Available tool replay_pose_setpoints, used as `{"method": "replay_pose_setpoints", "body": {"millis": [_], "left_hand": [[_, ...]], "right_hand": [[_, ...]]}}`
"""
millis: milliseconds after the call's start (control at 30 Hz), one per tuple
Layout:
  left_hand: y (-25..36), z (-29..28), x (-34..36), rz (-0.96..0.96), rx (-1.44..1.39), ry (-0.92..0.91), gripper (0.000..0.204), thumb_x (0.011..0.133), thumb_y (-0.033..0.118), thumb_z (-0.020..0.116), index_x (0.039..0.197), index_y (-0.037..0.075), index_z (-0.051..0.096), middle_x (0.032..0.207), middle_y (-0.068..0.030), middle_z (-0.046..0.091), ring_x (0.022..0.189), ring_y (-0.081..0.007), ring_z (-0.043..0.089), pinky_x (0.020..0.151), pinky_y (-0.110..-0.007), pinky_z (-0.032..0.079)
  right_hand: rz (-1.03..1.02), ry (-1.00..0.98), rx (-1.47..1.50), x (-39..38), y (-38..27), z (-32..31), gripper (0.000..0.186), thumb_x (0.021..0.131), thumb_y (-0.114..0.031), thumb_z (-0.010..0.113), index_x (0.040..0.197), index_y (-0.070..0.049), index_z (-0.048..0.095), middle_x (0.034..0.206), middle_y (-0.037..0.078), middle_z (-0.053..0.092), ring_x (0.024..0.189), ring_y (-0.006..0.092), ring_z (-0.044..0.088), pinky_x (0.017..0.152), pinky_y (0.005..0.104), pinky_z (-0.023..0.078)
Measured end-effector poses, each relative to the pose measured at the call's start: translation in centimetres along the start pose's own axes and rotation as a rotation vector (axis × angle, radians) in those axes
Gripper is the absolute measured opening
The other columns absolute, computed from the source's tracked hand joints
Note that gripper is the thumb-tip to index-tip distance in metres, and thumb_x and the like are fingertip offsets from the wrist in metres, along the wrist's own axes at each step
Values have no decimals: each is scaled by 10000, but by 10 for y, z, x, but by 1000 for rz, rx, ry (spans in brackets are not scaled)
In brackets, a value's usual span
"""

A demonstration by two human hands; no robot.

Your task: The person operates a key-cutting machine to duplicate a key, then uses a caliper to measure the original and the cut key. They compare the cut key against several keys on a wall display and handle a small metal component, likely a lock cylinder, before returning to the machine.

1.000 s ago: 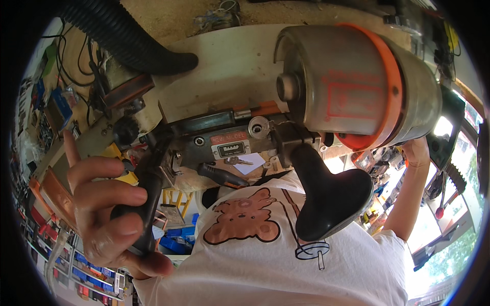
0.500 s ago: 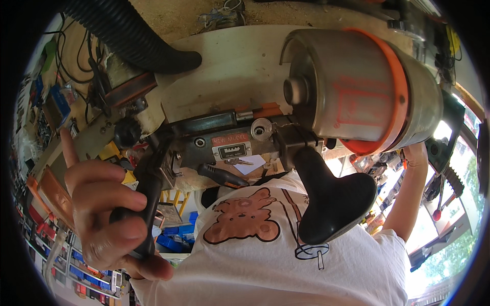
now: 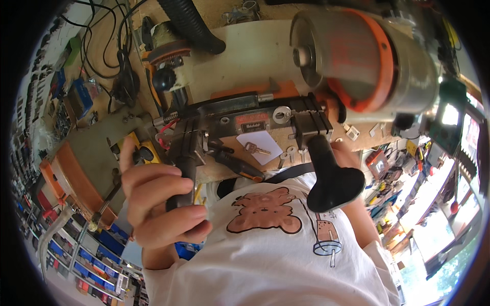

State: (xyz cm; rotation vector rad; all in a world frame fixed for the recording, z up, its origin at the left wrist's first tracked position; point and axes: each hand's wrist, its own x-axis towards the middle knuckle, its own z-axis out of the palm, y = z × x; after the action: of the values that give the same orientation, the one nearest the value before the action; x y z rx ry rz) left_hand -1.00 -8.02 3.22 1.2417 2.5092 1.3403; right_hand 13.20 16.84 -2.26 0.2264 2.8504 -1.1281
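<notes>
My left hand, index finger raised, is wrapped round the black handle of the left clamp on a key-cutting machine's dark carriage. My right hand is partly hidden behind the large black wing handle of the right clamp, so its grip is unclear. A key sits in the carriage. Behind it is a grey cylindrical housing with an orange band. Below the carriage lie loose keys on a white card and a black-handled tool.
A black corrugated hose and cables lie at the back left. A copper-coloured tray and shelves of blue bins are left. A green machine stands right. A wooden bench carries small metal parts.
My left hand and its handle appear further right and higher. My right hand has moved leftward from beside the housing to behind the wing handle. The view has shifted, showing more bench.
</notes>
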Motion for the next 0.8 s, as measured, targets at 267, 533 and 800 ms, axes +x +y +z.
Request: {"method": "replay_pose_setpoints", "body": {"millis": [267,533,800], "left_hand": [[2,13,-20,106,-9,53,178,628,291,697,771,228,610,871,-24,551,755,-197,507,837,-462,352],[-11,20,-21,189,-120,85,555,652,352,709,1043,70,434,885,-79,595,804,-210,524,874,-437,331],[-18,33,-16,184,-15,331,612,777,535,473,1078,4,433,884,-178,570,796,-242,543,881,-471,338]], "right_hand": [[221,767,3,-11,0,28,60,751,-14,538,804,14,542,767,60,564,636,127,518,596,216,410],[655,890,527,58,58,-82,539,873,-449,368,1100,21,505,990,107,550,877,154,509,805,244,368],[365,845,185,-8,80,-52,417,916,-273,316,1214,-1,420,1175,120,487,1105,176,436,936,314,303]]}}
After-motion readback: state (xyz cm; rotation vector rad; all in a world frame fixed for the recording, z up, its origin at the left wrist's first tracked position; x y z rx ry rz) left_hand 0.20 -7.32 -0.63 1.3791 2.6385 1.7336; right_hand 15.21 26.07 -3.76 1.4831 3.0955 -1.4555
